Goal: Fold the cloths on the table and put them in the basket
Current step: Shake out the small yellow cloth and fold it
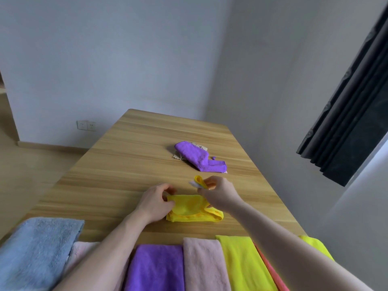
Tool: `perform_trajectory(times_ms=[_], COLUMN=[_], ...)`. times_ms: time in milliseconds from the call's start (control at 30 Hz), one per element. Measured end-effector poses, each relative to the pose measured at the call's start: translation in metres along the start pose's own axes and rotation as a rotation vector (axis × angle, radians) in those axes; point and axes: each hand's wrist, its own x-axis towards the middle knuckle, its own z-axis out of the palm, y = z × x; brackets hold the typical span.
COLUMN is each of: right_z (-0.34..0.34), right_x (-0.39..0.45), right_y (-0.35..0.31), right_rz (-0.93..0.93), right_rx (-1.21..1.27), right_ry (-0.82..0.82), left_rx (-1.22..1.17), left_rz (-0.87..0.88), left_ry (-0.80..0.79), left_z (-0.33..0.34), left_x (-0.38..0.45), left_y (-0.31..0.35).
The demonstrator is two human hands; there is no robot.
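The left hand (pixel 154 203) pinches the left corner of a yellow cloth (pixel 194 210) lying partly folded on the wooden table (pixel 126 156). The right hand (pixel 218 193), just to the right and slightly raised, pinches another corner of that cloth with its white label, lifted off the table. Beyond the right hand lies a folded purple cloth (pixel 197 156). Nearer than both hands, a row of cloths (pixel 205 265) hangs over the table's edge.
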Motion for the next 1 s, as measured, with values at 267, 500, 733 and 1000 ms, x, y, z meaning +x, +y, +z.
perform_trajectory(times_ms=[267,500,733,1000], right_z=[0.042,0.029,0.028,0.025], right_x=[-0.004,-0.006,0.002,0.017], right_y=[-0.009,0.005,0.045,0.042], right_rz=[-0.02,-0.081,0.085,0.412], right_rx=[-0.012,-0.003,-0.17,0.227], right_ry=[-0.079,0.092,0.031,-0.066], left_rx=[-0.038,-0.155,-0.098,-0.112], left_rz=[-0.02,-0.039,-0.014,-0.012], left_ry=[0.026,0.008,0.041,0.076], left_z=[-0.001,-0.001,0.003,0.004], left_x=[0.001,0.005,0.004,0.005], left_y=[-0.003,-0.003,-0.003,-0.005])
